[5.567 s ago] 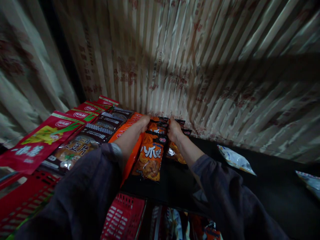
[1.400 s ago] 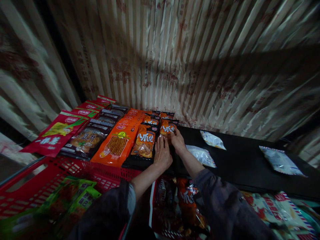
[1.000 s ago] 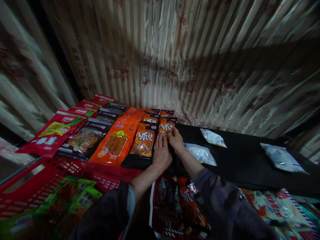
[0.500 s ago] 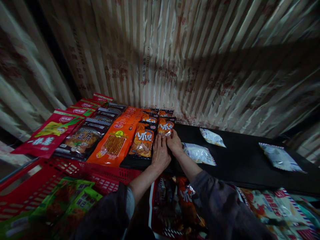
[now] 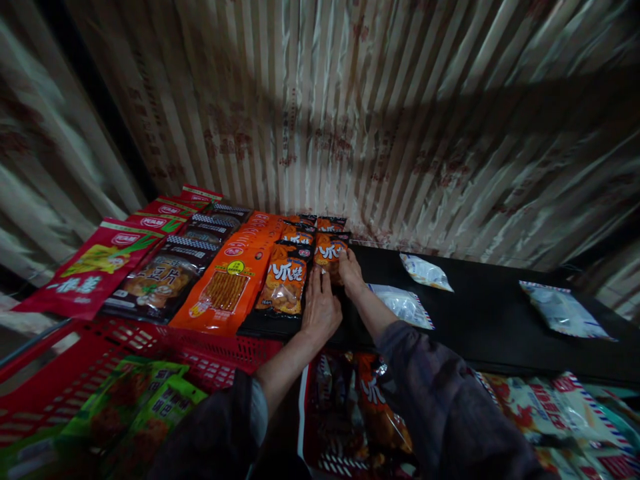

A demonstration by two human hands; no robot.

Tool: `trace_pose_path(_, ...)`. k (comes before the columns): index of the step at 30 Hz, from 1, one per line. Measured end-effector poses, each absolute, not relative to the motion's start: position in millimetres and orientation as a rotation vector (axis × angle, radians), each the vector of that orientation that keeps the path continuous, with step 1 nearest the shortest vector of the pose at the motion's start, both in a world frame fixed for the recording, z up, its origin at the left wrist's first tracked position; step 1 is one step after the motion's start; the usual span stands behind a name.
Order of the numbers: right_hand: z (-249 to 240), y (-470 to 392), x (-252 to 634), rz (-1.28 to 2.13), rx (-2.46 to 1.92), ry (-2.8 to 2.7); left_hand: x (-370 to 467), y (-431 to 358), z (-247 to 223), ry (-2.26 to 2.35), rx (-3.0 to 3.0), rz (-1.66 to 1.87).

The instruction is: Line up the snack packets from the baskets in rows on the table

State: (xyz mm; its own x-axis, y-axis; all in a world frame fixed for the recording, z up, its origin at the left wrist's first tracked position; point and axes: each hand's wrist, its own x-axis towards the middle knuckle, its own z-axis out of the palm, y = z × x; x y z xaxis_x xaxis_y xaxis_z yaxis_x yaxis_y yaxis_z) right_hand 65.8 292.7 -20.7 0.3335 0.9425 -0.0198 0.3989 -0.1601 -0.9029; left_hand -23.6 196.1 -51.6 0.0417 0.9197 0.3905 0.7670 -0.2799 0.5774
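A small orange-and-black snack bag [image 5: 329,251] lies face up on the black shelf [image 5: 470,307], in the right of two columns of matching bags. My left hand [image 5: 321,308] reaches to its lower edge, fingers stretched out and touching it. At its right side, my right hand [image 5: 352,273] has its fingers closed on the edge; the fingertips are partly hidden. Just left of my left hand lies another orange-and-black snack bag [image 5: 284,281]. A silvery-white packet [image 5: 400,305] rests beside my right wrist.
Left along the shelf are orange stick-snack bags [image 5: 225,290], dark bags [image 5: 155,280] and red bags [image 5: 95,270]. White packets [image 5: 565,310] lie rightward. Below stand a red basket [image 5: 220,357] with green bags [image 5: 150,407] and a crate with more orange-and-black bags [image 5: 380,407]. Striped sheeting [image 5: 320,113] hangs behind.
My right hand has shifted slightly up along the bag's right side, away from my left hand. The left hand stays at the lower edge. The view has moved slightly.
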Motion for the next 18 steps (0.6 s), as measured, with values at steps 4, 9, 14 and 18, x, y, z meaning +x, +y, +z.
trace_pose_path(4,-26,296,68,0.778,-1.743,-1.182,-24,196,-52,1.737,2.106,1.064)
trace_pose_path(9,-27,295,72,0.759,-1.754,-1.201,-24,196,-52,1.746,2.099,1.063)
trace_pose_path(14,-22,293,71,0.737,-1.757,-1.238,-22,198,-58,1.753,2.129,1.101)
trace_pose_path(18,-11,281,68,0.668,-1.745,-1.257,-22,199,-60,1.745,2.161,1.152)
